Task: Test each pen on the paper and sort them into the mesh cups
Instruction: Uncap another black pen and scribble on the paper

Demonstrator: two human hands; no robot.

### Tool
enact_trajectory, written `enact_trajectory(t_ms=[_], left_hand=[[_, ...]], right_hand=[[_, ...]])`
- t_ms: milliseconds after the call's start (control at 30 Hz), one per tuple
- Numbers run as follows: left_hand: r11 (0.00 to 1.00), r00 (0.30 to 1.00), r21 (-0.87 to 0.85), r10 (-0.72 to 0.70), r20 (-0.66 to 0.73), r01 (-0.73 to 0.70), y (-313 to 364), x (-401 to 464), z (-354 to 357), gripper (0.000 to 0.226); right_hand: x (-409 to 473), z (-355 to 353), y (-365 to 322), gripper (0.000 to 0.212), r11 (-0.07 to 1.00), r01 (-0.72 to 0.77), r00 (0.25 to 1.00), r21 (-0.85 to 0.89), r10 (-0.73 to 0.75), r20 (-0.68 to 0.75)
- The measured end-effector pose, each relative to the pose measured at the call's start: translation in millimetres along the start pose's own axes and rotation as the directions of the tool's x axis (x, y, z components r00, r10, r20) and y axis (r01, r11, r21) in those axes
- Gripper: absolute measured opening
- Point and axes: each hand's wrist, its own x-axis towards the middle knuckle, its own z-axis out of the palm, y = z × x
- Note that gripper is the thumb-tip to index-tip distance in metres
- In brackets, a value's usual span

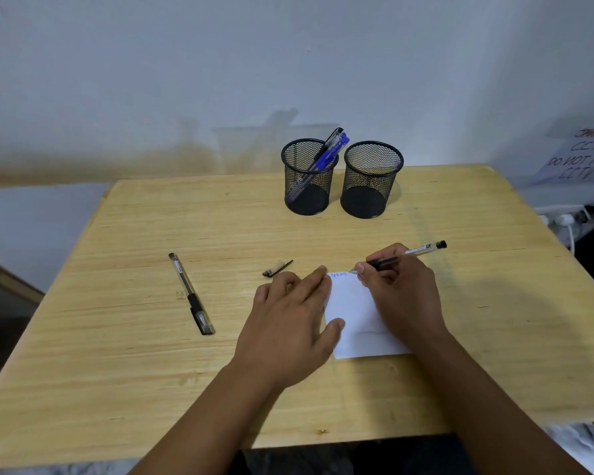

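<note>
Pen [405, 253] pinched in right hand [396, 289], tip down-left on paper [352, 313], tail up-right; left hand [288, 323] flat

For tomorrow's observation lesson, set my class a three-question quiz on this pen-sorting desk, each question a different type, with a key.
1. True or false: both mesh cups hold pens.
2. Which hand grips the pen at the paper? A left, B right.
3. Fill in: the loose pen cap lies on the ____.

Key: 1 false, only the left cup holds pens; the right cup has none. 2 B; the left hand lies flat, steadying the paper. 3 table.
</note>
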Motion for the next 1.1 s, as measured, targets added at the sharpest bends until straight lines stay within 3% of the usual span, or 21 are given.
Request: enact_trajectory(t_ms=[1100], left_hand=[[1.000, 1.000, -0.009, 0.003, 0.012, -0.003, -0.3, 1.8, -1.4, 0.067]], right_hand=[[0.2, 1.2, 2.2, 0.010, 0.996, 0.029, 0.999, -0.085, -0.031, -0.012]])
